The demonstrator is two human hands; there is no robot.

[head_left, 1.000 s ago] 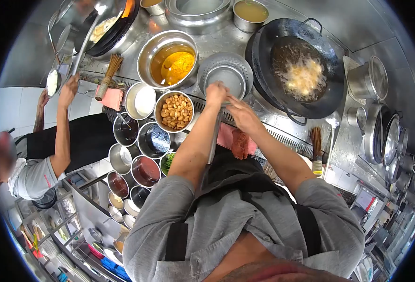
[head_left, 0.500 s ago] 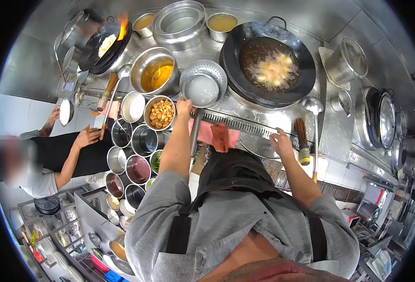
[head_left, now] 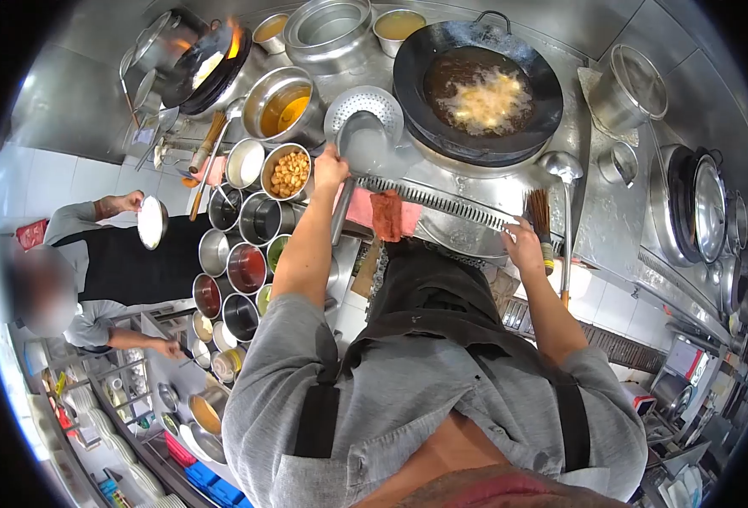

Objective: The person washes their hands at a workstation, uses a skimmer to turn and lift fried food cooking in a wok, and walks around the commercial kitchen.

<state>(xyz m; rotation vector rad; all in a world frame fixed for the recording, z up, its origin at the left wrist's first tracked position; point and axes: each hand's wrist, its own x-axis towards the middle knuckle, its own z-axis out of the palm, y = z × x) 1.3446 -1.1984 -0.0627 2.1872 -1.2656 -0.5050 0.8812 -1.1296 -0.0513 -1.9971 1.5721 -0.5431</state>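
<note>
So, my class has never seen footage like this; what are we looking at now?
There is no machine: these are a person's bare hands, filmed by one camera worn on the head, looking forward and down. The left hand is at the handled metal pan; its grip is hard to see. The right hand is near the brush and seems empty. On the steel cooking surface are a black wok with bubbling food and a perforated strainer. At left, another person holds a bowl.

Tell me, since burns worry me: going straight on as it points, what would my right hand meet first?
Your right hand would likely meet the slotted metal strip first; depth is unclear. The large black wok lies beyond.
</note>
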